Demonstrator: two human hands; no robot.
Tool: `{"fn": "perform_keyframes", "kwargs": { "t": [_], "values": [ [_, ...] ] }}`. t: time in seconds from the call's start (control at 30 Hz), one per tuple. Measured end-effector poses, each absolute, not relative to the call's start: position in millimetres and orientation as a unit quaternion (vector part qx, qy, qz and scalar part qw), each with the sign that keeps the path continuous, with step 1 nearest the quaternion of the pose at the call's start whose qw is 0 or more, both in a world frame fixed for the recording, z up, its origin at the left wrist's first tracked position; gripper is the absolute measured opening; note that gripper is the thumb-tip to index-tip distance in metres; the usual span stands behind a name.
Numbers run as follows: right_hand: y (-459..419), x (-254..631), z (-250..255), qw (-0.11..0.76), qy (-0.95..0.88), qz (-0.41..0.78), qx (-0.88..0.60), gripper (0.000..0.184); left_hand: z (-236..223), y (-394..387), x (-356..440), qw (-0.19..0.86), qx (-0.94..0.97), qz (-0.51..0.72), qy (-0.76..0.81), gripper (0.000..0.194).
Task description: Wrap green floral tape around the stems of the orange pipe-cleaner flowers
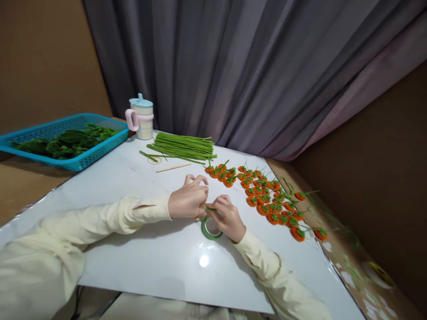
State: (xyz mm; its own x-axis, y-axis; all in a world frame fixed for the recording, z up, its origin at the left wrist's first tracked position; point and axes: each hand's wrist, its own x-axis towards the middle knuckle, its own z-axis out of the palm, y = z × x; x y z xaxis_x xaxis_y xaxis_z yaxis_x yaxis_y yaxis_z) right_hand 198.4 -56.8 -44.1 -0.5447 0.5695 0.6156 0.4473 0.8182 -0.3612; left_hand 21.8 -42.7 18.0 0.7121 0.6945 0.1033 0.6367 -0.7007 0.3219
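My left hand (189,198) is closed in a pinch at the middle of the table. A bit of orange shows beneath its fingers, like the small orange fuzzy fruits with green tops on the right; most of it is hidden. Facing it and nearly touching, my right hand (229,218) pinches a short green strip (210,208) that spans the gap between the fingertips. Just below the right fingers is a roll of green tape (204,229); I cannot tell whether the strip runs from it.
Orange fuzzy fruits (251,201) with wire stems spread over the right side. Green pipe cleaners (183,146) are piled at the back, near a thin wooden stick (173,168) and a lidded cup (145,126). A blue basket (80,163) of green leaves stands left.
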Motion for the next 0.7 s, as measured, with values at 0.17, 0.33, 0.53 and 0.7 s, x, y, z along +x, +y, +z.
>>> {"fn": "perform_keyframes", "kwargs": {
  "t": [0.17, 0.33, 0.53, 0.7],
  "values": [
    [-55, 200, -39, 0.370, -0.893, 0.050, -0.250, 0.016, 14, -50, 24, 0.061, 0.940, 0.142, 0.305, 0.014],
    [-54, 200, -32, 0.350, -0.901, 0.115, -0.229, 0.018, 14, -45, 17, 0.070, 0.949, 0.157, 0.265, 0.021],
    [-56, 198, -27, 0.324, -0.914, 0.110, -0.217, 0.014, 13, -28, 15, 0.187, 0.942, 0.079, 0.266, 0.026],
    [-57, 196, -30, 0.314, -0.930, 0.031, -0.191, 0.018, 9, -12, 16, 0.267, 0.913, 0.015, 0.308, 0.016]
  ]
}}
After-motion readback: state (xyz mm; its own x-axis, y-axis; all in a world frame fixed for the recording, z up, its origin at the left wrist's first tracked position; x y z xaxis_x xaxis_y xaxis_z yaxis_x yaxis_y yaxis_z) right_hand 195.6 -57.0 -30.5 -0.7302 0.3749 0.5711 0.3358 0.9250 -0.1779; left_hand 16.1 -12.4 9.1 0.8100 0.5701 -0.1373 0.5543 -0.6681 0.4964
